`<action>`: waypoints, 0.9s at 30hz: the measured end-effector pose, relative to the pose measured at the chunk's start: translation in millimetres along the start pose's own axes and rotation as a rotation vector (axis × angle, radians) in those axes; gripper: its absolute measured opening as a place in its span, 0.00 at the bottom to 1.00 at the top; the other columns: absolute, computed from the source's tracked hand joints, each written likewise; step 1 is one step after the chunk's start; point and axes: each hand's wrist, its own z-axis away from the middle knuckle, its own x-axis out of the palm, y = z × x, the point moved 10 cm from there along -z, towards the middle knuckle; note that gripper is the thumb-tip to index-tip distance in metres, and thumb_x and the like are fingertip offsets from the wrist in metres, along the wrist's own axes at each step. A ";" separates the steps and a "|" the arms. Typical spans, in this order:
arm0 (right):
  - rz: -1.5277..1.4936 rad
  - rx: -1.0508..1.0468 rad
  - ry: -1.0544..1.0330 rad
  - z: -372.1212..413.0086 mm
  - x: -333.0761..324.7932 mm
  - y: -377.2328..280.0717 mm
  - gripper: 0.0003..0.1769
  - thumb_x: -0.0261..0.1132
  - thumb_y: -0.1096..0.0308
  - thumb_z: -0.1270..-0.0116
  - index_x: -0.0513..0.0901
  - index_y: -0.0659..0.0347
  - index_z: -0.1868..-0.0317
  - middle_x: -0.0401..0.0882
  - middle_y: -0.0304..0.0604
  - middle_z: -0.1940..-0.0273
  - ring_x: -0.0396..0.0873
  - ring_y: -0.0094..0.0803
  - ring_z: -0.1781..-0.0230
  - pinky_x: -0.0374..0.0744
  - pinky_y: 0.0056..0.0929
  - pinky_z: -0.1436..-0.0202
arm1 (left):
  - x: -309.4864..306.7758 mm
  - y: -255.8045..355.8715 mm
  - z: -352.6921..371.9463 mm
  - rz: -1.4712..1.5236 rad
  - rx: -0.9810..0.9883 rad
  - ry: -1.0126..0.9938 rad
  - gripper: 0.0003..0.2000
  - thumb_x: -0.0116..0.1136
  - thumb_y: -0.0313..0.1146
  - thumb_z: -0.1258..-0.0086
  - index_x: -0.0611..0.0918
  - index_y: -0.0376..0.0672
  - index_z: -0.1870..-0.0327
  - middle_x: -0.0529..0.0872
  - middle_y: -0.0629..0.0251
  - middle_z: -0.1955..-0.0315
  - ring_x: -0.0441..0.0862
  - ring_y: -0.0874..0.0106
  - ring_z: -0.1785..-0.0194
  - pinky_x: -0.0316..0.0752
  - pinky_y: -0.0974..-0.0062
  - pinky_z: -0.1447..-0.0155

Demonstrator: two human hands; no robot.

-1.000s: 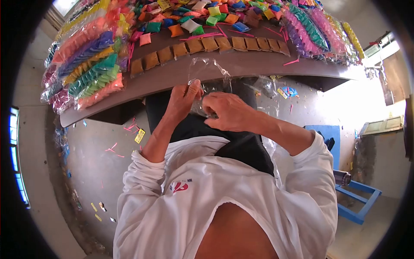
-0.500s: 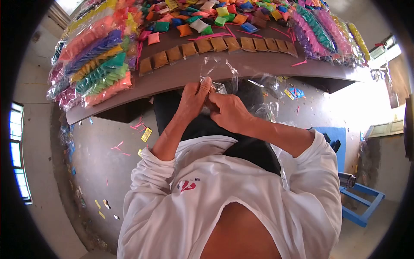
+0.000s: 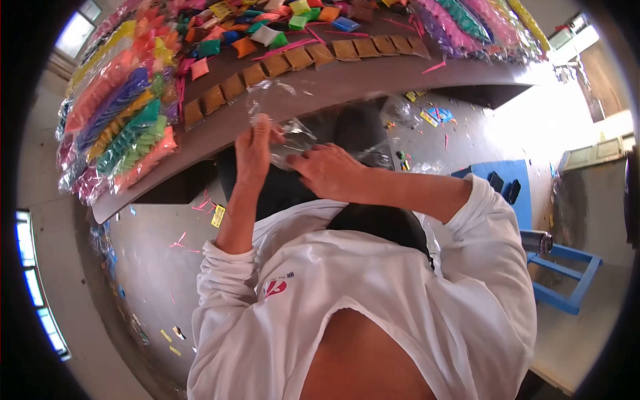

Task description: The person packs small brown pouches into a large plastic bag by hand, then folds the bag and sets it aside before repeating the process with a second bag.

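A clear plastic bag [image 3: 297, 135] stretches between my hands in front of the table edge, over my lap. My left hand [image 3: 255, 152] pinches it with the thumb pointing up. Lower and to the right, my right hand [image 3: 328, 171] is closed on another part of the bag, its fingers curled. Beyond the bag a row of small brown packets [image 3: 276, 65] curves along the near part of the brown table [image 3: 373, 73]. Exactly how the fingertips grip the thin film is hard to make out.
Clear bags of colourful packets are stacked at the table's left [image 3: 127, 127] and right. Loose coloured packets [image 3: 265, 35] and pink strips [image 3: 293, 47] lie in the middle. Scraps litter the floor. A blue stool frame [image 3: 567, 280] stands at the right.
My hands have moved apart, the left one away to the left, and the clear bag now spans the gap between them. The whole view has shifted slightly as my head turned.
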 end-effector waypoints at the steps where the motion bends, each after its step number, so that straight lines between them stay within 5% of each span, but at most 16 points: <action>1: 0.017 0.027 -0.099 10.3 11.4 14.4 0.14 0.64 0.68 0.41 0.79 0.62 0.54 0.81 0.50 0.63 0.79 0.48 0.57 0.76 0.47 0.53 | -12.0 -2.4 0.9 0.003 -0.032 0.042 0.23 0.50 0.50 0.22 0.80 0.37 0.70 0.83 0.65 0.73 0.79 0.76 0.68 0.74 0.76 0.61; 4: 0.087 0.079 -0.341 51.0 34.8 55.9 0.09 0.63 0.68 0.42 0.81 0.62 0.63 0.81 0.50 0.64 0.79 0.48 0.55 0.75 0.48 0.52 | -40.6 -4.2 3.2 0.014 -0.093 0.119 0.24 0.49 0.52 0.23 0.79 0.39 0.71 0.83 0.64 0.71 0.80 0.74 0.66 0.75 0.74 0.57; 10: 0.199 0.119 -0.023 71.3 -11.8 67.5 0.11 0.65 0.65 0.43 0.81 0.63 0.64 0.81 0.52 0.61 0.79 0.51 0.54 0.74 0.48 0.51 | -26.0 -2.1 9.6 0.088 -0.115 0.086 0.25 0.48 0.54 0.23 0.77 0.40 0.72 0.82 0.64 0.73 0.80 0.75 0.66 0.75 0.74 0.57; 16: -0.229 0.096 0.166 38.0 -36.8 42.4 0.22 0.69 0.62 0.41 0.78 0.65 0.50 0.82 0.52 0.54 0.80 0.49 0.52 0.75 0.45 0.46 | -1.5 7.5 4.8 0.048 -0.093 0.011 0.24 0.49 0.51 0.22 0.79 0.38 0.72 0.83 0.63 0.72 0.79 0.75 0.65 0.74 0.74 0.58; 22: -0.443 0.109 0.055 -3.4 -9.0 27.5 0.20 0.70 0.64 0.45 0.80 0.61 0.53 0.82 0.50 0.63 0.81 0.50 0.62 0.78 0.44 0.56 | 9.3 17.8 8.2 -0.023 -0.072 -0.040 0.22 0.53 0.46 0.23 0.80 0.37 0.73 0.83 0.64 0.72 0.79 0.77 0.65 0.72 0.77 0.58; 27: -0.177 -0.150 0.350 0.6 -20.8 -6.1 0.13 0.68 0.72 0.50 0.77 0.62 0.63 0.79 0.47 0.62 0.79 0.45 0.63 0.79 0.41 0.61 | 6.1 16.4 8.0 -0.081 -0.047 -0.087 0.19 0.54 0.43 0.23 0.82 0.36 0.70 0.83 0.65 0.72 0.78 0.79 0.67 0.71 0.78 0.60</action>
